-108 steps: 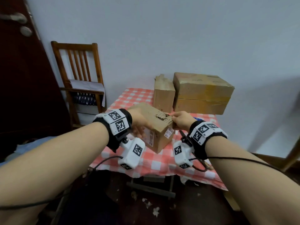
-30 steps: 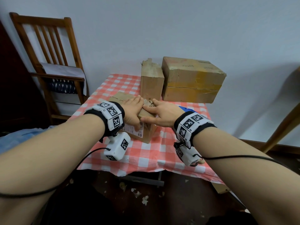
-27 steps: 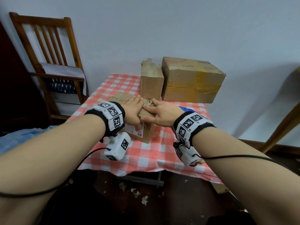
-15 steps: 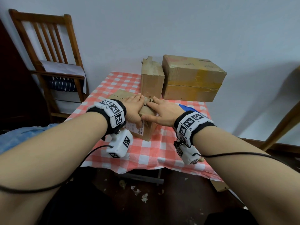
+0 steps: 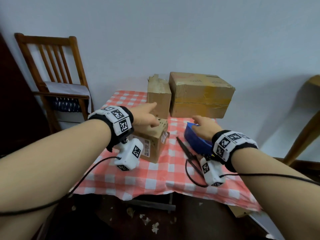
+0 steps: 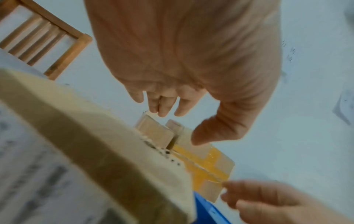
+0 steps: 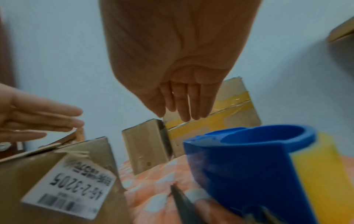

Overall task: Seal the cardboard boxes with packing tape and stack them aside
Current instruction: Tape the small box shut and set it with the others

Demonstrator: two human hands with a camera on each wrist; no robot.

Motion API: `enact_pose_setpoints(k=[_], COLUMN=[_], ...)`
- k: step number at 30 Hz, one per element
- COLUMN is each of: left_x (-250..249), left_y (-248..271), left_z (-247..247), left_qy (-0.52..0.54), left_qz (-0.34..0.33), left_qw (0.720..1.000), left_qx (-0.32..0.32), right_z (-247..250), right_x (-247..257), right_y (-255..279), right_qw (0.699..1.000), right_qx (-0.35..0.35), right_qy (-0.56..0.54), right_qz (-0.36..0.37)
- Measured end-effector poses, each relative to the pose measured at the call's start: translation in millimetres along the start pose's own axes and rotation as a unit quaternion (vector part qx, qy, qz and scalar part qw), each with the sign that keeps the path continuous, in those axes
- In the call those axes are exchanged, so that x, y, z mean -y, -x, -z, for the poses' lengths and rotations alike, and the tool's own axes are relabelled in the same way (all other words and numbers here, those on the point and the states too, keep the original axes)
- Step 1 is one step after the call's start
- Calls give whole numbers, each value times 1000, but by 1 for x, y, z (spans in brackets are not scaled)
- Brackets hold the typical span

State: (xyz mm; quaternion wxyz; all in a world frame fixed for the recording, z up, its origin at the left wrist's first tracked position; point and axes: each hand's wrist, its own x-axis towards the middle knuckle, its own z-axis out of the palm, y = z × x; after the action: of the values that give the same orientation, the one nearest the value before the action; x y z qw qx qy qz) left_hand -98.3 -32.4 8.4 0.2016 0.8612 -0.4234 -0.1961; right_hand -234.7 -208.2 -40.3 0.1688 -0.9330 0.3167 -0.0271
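A small cardboard box (image 5: 153, 142) with a white label stands on the checked tablecloth (image 5: 155, 177), its top flaps folded down. My left hand (image 5: 146, 116) hovers just above its top with straight fingers and holds nothing. My right hand (image 5: 203, 126) is stretched out flat over the blue tape dispenser (image 5: 195, 140), which lies to the right of the box. In the right wrist view the right hand (image 7: 182, 75) is above the dispenser (image 7: 249, 163) and its yellow tape roll (image 7: 325, 166), not curled round it.
Black scissors (image 5: 187, 152) lie between the box and the dispenser. A narrow upright box (image 5: 159, 98) and a large taped box (image 5: 199, 96) stand at the back against the wall. A wooden chair (image 5: 57, 80) is at the left; wooden furniture (image 5: 304, 134) at the right.
Both hands were pressing on the small box's top. The right hand has moved right, over the tape dispenser, and the left hand has lifted and reached forward.
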Motion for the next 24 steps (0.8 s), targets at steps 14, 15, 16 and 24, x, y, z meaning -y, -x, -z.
enact_pose_setpoints(k=[14, 15, 16, 24], left_x=[-65, -64, -63, -63], left_y=[-23, -24, -24, -26], left_z=[-31, -31, -30, -21], left_qy=[-71, -68, -63, 90], left_qz=[-60, -58, -57, -39], left_qw=[996, 996, 996, 987], left_qx=[-8, -11, -19, -124], right_z=[-37, -36, -34, 15], right_x=[-48, -46, -45, -40], right_y=[-6, -8, -8, 7], right_qw=[993, 993, 993, 950], right_qx=[71, 67, 60, -85], right_qy=[57, 57, 52, -282], right_qz=[-79, -82, -84, -100])
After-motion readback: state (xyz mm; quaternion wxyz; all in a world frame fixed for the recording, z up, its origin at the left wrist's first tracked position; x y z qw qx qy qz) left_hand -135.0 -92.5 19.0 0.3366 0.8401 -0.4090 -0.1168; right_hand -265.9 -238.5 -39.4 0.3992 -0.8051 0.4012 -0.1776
